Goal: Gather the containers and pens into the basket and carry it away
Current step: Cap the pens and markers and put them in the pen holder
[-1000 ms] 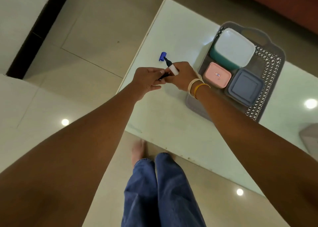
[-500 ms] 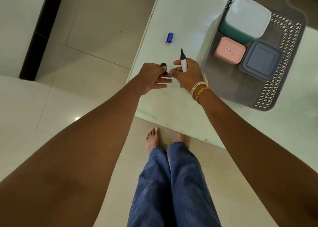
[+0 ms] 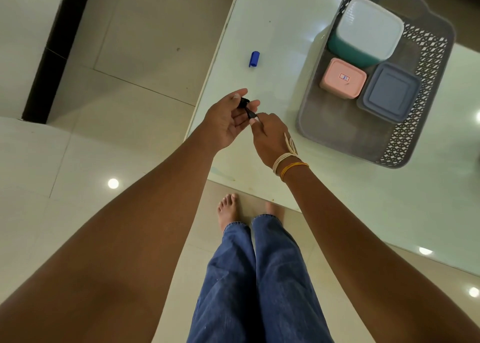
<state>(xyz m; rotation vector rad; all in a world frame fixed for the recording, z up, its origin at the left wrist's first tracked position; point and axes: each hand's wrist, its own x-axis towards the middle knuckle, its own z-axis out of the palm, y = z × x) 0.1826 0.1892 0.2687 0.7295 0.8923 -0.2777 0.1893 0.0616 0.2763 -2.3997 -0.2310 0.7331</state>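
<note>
The left hand cradles a small black pen cap while the right hand pinches the black-tipped marker toward it, so capping seems underway, then stowing it in the grey lattice plastic basket holding three lidded containers.

A glossy white table is seen, lamps mirrored in it. The grey basket is moulded plastic, its wall pierced in lattice. Smooth matt plastic lids are shown on the containers. Polished floor tiles gleam; blue denim looks coarse.
</note>
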